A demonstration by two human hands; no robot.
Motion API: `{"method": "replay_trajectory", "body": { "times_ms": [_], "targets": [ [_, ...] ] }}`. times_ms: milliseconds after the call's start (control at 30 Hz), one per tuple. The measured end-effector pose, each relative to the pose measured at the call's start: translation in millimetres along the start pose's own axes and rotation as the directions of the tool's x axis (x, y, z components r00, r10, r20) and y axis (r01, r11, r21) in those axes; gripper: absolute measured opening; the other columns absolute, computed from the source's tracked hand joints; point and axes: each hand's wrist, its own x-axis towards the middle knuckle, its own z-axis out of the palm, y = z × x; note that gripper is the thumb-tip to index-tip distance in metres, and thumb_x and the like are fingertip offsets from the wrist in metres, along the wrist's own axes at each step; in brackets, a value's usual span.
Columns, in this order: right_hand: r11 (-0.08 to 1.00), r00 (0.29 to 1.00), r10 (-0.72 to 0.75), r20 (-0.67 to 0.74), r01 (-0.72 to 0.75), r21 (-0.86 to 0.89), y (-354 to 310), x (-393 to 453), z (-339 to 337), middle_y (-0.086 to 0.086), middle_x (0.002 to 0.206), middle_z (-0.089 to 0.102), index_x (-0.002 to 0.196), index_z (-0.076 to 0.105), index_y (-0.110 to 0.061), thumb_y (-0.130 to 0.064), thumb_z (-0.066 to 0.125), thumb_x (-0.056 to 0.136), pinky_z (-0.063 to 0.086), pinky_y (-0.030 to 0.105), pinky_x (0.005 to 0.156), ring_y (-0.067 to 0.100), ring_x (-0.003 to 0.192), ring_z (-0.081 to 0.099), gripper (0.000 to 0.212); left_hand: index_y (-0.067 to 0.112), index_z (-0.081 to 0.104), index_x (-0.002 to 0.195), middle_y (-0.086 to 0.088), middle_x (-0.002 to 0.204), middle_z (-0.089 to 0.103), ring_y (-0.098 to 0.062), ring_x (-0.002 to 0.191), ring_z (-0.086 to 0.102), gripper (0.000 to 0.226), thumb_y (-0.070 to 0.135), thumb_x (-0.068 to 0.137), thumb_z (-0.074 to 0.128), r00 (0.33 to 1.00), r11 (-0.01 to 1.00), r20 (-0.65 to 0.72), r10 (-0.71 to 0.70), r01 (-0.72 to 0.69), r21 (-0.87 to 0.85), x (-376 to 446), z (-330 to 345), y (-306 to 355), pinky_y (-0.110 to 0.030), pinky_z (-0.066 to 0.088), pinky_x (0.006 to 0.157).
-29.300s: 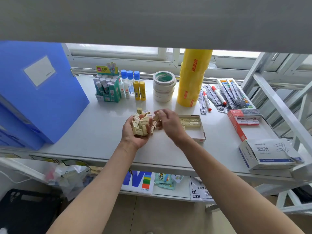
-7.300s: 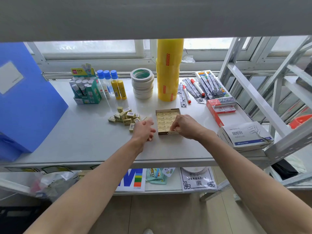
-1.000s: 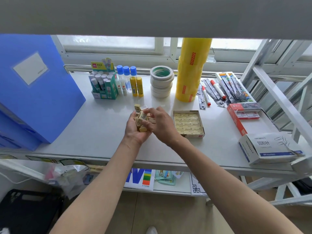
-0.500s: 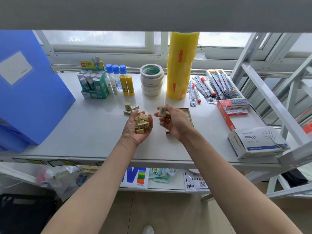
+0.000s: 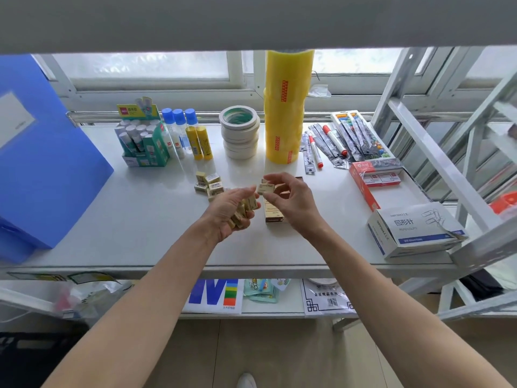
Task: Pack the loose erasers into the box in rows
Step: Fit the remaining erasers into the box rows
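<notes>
My left hand (image 5: pixel 228 210) is cupped above the white table (image 5: pixel 145 219) and holds several small yellow erasers (image 5: pixel 244 209). My right hand (image 5: pixel 292 203) pinches one eraser (image 5: pixel 265 189) between thumb and fingertips, just right of the left hand. The shallow brown box (image 5: pixel 273 215) lies on the table under my right hand, which hides most of it; only its near left corner shows. A few loose erasers (image 5: pixel 209 184) remain on the table behind my left hand.
At the back stand a green box of glue sticks (image 5: pixel 142 141), glue bottles (image 5: pixel 184 135), stacked tape rolls (image 5: pixel 240 133) and a tall yellow tape stack (image 5: pixel 286 107). Blue folders (image 5: pixel 47 163) stand left. Pens (image 5: pixel 330 141), a red pack (image 5: pixel 375 177) and a paper-clip box (image 5: pixel 411 231) lie right.
My right hand has lifted a little with the single eraser and now holds it at its fingertips close to the left hand. The camera view has shifted slightly.
</notes>
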Motion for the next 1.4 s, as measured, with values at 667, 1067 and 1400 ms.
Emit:
{"method": "replay_trajectory", "body": {
  "times_ms": [667,1067,1400],
  "targets": [
    [0.986,0.989,0.099,0.11,-0.112,0.12,-1,-5,1,0.009,0.097,0.064,0.118,0.067,-0.014,-0.02,0.066,0.09,0.06,0.032,0.07,0.019,0.071,0.069,0.028,0.01,0.064,0.093,-0.01,0.08,0.062,-0.015,0.055,0.053,0.015,0.024,0.089,0.069,0.997,0.989,0.027,0.068,-0.071,0.131,7,1,0,-0.022,0.038,0.039],
    [0.894,0.959,0.285,-0.005,-0.264,0.363,-8,-7,4,0.019,0.082,0.067,0.1,0.055,0.003,-0.01,0.066,0.088,0.061,0.036,0.067,0.031,0.068,0.071,0.02,0.003,0.066,0.108,-0.012,0.082,0.064,-0.015,0.057,0.055,0.028,0.026,0.091,0.068,0.992,0.969,0.122,0.027,-0.056,0.241,2,0,-2,-0.022,0.041,0.041],
    [0.985,0.983,0.077,0.167,-0.05,-0.163,10,0,-19,0.003,0.081,0.068,0.099,0.064,-0.015,-0.009,0.074,0.081,0.06,0.042,0.073,0.021,0.075,0.068,0.021,0.001,0.067,0.109,-0.014,0.083,0.064,-0.015,0.056,0.054,0.028,0.024,0.092,0.066,0.999,0.941,0.051,0.014,-0.03,0.337,11,3,0,-0.022,0.043,0.041]
  ]
}}
